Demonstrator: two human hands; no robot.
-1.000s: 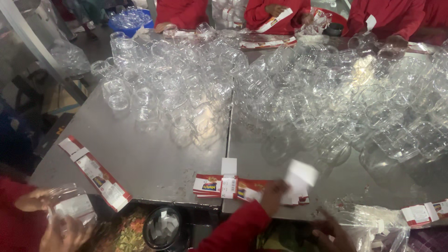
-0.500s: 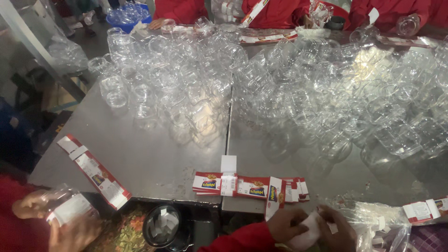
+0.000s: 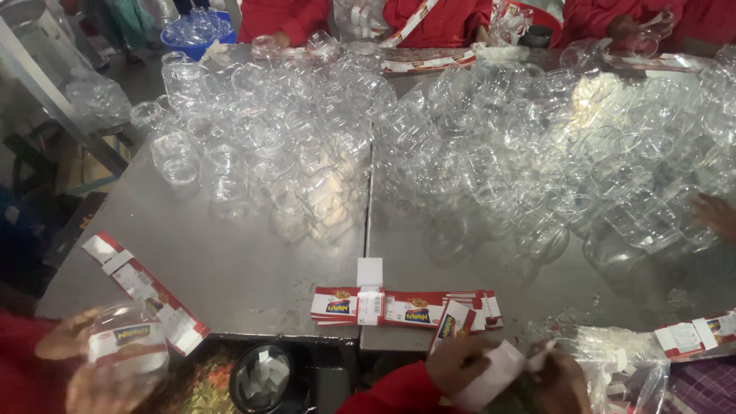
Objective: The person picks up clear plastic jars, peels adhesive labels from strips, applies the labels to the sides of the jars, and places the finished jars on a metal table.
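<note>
The white strip [image 3: 494, 374] is lying at the bottom edge of the view, between the person's two hands and below the near rim of the table [image 3: 230, 284]. Its long axis is running slantwise, low at the left hand [image 3: 464, 366] and rising toward the right hand [image 3: 563, 379]. The left hand is the nearer: it is curling closed around the strip's lower end. The right hand is meeting the upper end with bent fingers, but blur is hiding whether it is really gripping. The strip is looking plain, matt and papery, with no print on the side that is showing.

Just above the left hand, a red-and-white label [image 3: 452, 322] is standing up on edge, leaning against a flat stack of labels [image 3: 399, 307] at the table's near rim. Whether the left hand is also holding it is unclear. Beyond the stack, clear plastic jars [image 3: 475, 153] are crowding the far part of the grey table. A crinkled clear bag [image 3: 613, 360] is sitting just right of the right hand. At the lower left, a co-worker's hands [image 3: 69, 345] are cradling a labelled jar [image 3: 126, 349], beside a loose label strip [image 3: 146, 287].
</note>
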